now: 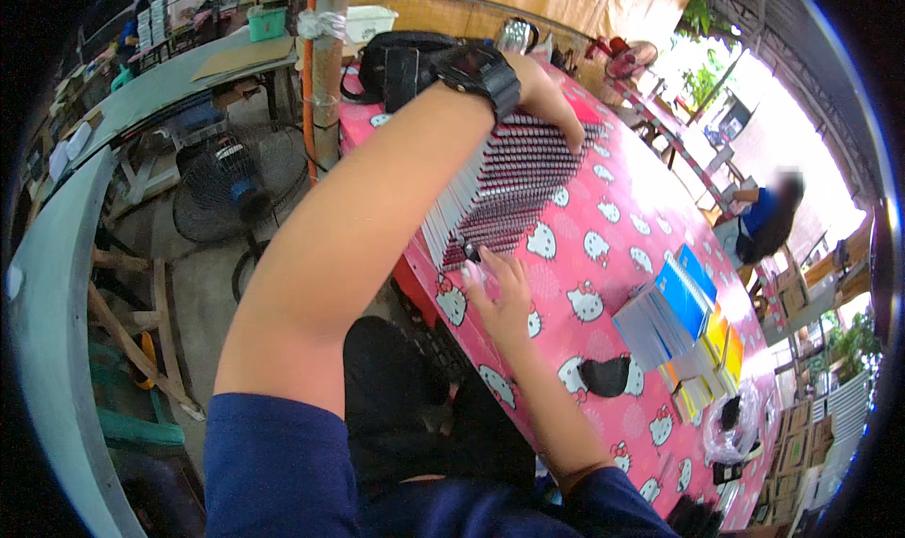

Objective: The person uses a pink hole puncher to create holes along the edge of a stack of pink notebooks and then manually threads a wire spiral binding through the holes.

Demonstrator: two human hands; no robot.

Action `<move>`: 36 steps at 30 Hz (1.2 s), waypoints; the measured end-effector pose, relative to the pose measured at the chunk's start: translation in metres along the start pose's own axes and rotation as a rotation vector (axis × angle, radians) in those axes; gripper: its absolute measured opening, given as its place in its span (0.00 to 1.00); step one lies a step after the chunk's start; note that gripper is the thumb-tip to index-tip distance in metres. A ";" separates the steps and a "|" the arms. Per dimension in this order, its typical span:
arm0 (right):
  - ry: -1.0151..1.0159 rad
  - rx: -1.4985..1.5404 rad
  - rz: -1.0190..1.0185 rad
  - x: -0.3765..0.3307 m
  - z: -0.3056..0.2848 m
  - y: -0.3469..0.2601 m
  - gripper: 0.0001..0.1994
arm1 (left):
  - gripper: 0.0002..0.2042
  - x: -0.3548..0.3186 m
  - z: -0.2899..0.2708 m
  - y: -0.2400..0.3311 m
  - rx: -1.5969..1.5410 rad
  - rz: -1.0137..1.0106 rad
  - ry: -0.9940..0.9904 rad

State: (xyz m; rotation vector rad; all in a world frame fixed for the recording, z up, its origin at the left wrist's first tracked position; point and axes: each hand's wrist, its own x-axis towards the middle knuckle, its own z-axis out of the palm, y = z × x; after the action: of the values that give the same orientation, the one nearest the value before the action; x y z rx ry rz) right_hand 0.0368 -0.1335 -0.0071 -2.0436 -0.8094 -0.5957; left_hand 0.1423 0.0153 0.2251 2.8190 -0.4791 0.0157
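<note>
On the pink table point(617, 283) near a fan point(231, 182), left hand point(547, 95) tops notebooks point(523, 165), grip unclear; right hand point(506, 297) pinches a dark item point(472, 251).

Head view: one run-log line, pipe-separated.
left hand: at far end of spiral-bound books | right hand: at near end, small dark item by fingertips, grip unclear | pink table: blue notebooks, yellow notebooks at right

"Any room off the right hand's point(504, 302) fingers?"
"To their right, yes: the pink tablecloth point(617, 279) is free up to the stack of blue notebooks point(660, 316), though a black item point(603, 376) lies nearer the body."
"Straight ahead of them?"
"Blocked by the spiral-bound books point(528, 175)."
"Around the left hand's point(547, 90) fingers?"
"Bare cloth rightward; beyond the knuckles, a metal mug point(514, 36); leftward, a black bag point(375, 66)."
</note>
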 end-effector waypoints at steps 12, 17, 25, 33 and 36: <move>-0.080 0.038 0.106 -0.001 -0.009 0.000 0.23 | 0.55 -0.015 -0.002 0.011 -0.042 -0.076 0.036; -0.038 -0.022 0.046 -0.002 -0.003 -0.001 0.23 | 0.36 -0.004 -0.001 0.008 -0.117 0.010 -0.022; -0.045 -0.010 0.083 -0.003 0.001 -0.005 0.23 | 0.38 -0.013 -0.014 0.008 0.022 0.095 0.040; -0.427 1.227 1.033 0.013 -0.018 0.003 0.16 | 0.31 -0.011 -0.012 0.006 -0.168 0.128 -0.077; -0.390 0.719 0.820 0.007 -0.013 -0.002 0.16 | 0.31 -0.007 -0.012 0.003 -0.150 0.143 -0.094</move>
State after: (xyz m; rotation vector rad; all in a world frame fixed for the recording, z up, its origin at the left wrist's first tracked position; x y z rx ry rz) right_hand 0.0385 -0.1416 0.0052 -1.6031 -0.2545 0.5051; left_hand 0.1355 0.0184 0.2366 2.6425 -0.6731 -0.1198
